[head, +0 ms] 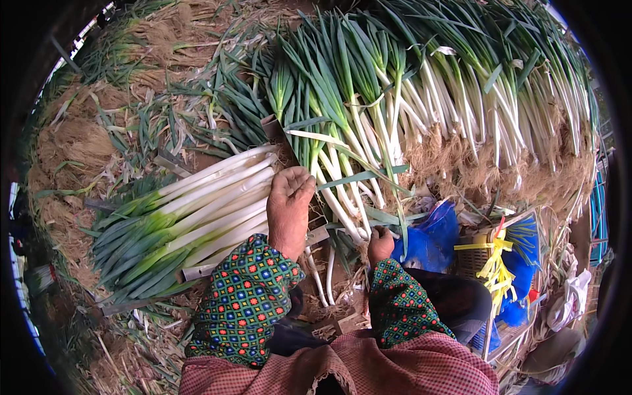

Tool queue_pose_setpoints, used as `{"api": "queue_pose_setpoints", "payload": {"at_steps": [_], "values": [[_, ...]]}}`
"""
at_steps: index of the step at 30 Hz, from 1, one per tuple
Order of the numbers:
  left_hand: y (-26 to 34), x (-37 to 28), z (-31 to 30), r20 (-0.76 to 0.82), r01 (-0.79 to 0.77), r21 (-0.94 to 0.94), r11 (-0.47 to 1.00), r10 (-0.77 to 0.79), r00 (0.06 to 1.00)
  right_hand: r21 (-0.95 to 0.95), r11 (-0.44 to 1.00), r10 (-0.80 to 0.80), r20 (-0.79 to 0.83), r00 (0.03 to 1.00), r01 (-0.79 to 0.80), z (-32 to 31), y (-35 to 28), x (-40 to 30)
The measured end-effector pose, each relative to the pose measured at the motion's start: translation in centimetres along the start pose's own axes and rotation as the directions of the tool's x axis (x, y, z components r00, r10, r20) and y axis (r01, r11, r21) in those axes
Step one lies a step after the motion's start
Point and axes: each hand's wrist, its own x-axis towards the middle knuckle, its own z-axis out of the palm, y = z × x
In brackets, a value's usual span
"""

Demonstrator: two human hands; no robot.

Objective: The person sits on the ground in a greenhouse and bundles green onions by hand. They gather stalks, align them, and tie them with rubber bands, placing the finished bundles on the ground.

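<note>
My left hand (pixel 290 210) is raised at the centre with its fingers curled, beside the white ends of a row of trimmed green onions (pixel 217 202) lying on a metal rack to the left; whether it pinches anything I cannot tell. My right hand (pixel 380 244) is curled at the root end of some untrimmed green onions (pixel 340 197), and its grip is partly hidden. A long leaf (pixel 355 177) crosses those stalks between the hands. Two white stalks (pixel 316 276) slant down below and between my hands.
A large heap of green onions with roots (pixel 474 103) fills the upper right. Blue plastic (pixel 434 232) and a crate (pixel 469 261) with yellow ties (pixel 495 266) are at the right. Cut roots (pixel 79 148) and leaf scraps cover the ground at left. A metal rack bar (pixel 197 272) juts out near my left sleeve.
</note>
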Motion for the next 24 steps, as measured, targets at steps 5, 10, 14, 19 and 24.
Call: {"api": "queue_pose_setpoints", "payload": {"at_steps": [5,10,14,19,24], "values": [[0.4,1.9,-0.3,0.026,0.114,0.021,0.993,-0.115,0.993,-0.552,0.833,0.238,0.279,0.93,-0.047,1.3,0.5,2.6],[0.4,2.7,-2.0,0.044,0.124,0.066,0.99,-0.127,0.991,-0.106,0.987,-0.117,0.005,0.993,0.117,1.7,-9.3,3.1],[1.0,3.2,-0.9,0.079,0.188,0.066,0.98,-0.193,0.978,-0.343,0.886,-0.223,0.275,0.935,0.312,5.7,-10.4,7.0],[1.0,3.9,-0.4,0.078,0.203,0.077,0.976,-0.209,0.975,-0.55,0.779,-0.008,0.473,0.881,0.302,9.8,-9.0,9.8],[1.3,3.9,-2.0,0.056,0.211,0.063,0.975,-0.215,0.975,-0.285,0.949,0.099,0.671,0.735,0.133,-0.1,-20.9,10.7]]}}
